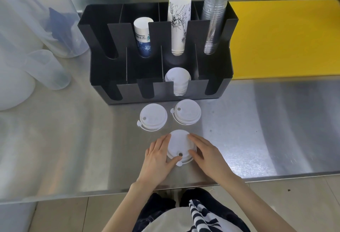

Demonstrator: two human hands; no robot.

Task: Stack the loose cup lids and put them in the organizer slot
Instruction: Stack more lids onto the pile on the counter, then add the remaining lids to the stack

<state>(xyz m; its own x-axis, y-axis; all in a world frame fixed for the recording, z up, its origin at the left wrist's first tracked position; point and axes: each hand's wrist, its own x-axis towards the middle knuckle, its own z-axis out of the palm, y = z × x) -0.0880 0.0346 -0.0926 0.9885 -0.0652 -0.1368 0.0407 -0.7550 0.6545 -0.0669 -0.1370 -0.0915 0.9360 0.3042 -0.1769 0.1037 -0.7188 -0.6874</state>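
Observation:
Three white cup lids lie on the steel counter in front of a black organizer [219, 86]. The nearest lid [179, 145] rests flat between my hands. My left hand [158, 158] touches its left rim and my right hand [206, 154] touches its right rim, fingers curled around the edge. Two more lids lie apart behind it, the left lid [153, 117] and the right lid [187, 111]. A stack of white lids [177, 80] stands in the organizer's front slot, third from the left.
The organizer's back slots hold a blue-printed paper cup stack [144, 37], a white sketched cup stack [178, 23] and clear plastic cups [213, 21]. Translucent plastic jugs [47, 69] stand at the left. A yellow board [283, 40] lies at the right. The counter's front edge [184, 185] runs just behind my wrists.

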